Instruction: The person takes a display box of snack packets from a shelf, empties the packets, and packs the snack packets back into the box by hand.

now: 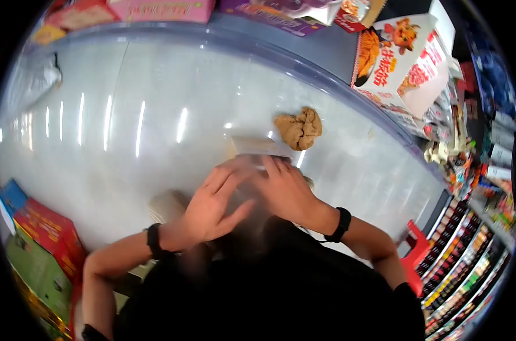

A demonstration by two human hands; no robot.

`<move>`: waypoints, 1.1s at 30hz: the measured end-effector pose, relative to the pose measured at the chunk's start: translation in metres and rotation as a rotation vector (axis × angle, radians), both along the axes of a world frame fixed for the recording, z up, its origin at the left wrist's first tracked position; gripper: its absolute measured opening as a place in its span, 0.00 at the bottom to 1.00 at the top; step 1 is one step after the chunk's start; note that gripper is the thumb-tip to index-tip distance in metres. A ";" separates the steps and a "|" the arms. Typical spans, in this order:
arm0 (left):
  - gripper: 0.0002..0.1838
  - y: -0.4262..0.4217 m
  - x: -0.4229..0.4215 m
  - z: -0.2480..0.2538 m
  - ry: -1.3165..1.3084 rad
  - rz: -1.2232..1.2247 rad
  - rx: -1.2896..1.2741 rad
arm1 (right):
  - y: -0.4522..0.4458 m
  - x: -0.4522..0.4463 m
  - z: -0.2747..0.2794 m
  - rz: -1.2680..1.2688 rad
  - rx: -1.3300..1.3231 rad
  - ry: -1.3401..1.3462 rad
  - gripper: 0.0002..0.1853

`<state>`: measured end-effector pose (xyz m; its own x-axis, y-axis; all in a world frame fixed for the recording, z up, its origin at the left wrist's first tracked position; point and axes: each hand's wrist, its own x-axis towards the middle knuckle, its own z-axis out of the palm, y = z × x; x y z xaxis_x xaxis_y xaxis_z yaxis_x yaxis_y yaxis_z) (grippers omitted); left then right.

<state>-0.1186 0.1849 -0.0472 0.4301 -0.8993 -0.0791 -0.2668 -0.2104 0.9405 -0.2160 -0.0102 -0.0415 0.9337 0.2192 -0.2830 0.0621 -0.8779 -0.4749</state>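
My left hand hovers over the floor in front of my body, fingers stretched and thumb held apart; its fingertips are blurred by motion. Beside it on the right, my right hand has its fingers reaching forward and slightly apart. Just beyond both sets of fingertips is a pale, box-like thing with a dark near edge. The fingers overlap that edge, and I cannot tell whether they touch it. A crumpled brown lump, like wadded paper, lies on the floor just past it to the right.
A grey display ledge curves across the front. It carries pink boxes and a white printed carton. Red and green boxes stand at left. At right are a red plastic piece and racks of small goods.
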 end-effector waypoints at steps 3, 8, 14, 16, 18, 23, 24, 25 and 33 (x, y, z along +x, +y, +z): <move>0.31 -0.001 -0.013 0.000 0.130 0.077 -0.003 | -0.002 -0.002 -0.006 0.035 0.079 0.089 0.26; 0.30 -0.007 -0.012 0.005 0.171 0.069 0.006 | -0.001 -0.008 -0.004 0.052 0.121 0.114 0.25; 0.23 -0.031 -0.024 -0.011 0.349 -0.016 0.229 | 0.007 -0.039 -0.020 0.072 0.003 -0.080 0.16; 0.19 -0.039 -0.028 -0.022 0.069 -0.096 0.183 | 0.009 -0.052 -0.022 0.119 -0.029 -0.057 0.15; 0.16 -0.045 -0.037 -0.037 -0.212 -0.179 0.112 | 0.008 -0.055 -0.020 0.132 -0.029 -0.025 0.15; 0.10 -0.059 -0.036 -0.060 -0.262 -0.245 0.081 | 0.004 -0.049 -0.017 0.187 -0.096 -0.136 0.19; 0.11 -0.062 -0.037 -0.062 -0.255 -0.240 0.094 | 0.003 -0.048 -0.018 0.213 -0.074 -0.142 0.19; 0.11 -0.065 -0.036 -0.067 -0.260 -0.257 0.092 | 0.005 -0.049 -0.019 0.239 -0.047 -0.143 0.20; 0.19 -0.089 -0.015 -0.056 0.676 -0.312 0.569 | 0.008 -0.052 -0.019 0.155 0.037 -0.141 0.16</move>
<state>-0.1337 0.0960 -0.1031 -0.1219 -0.7152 -0.6882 0.1775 -0.6979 0.6939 -0.2676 -0.0018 -0.0602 0.9177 0.3715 -0.1410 0.2636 -0.8347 -0.4835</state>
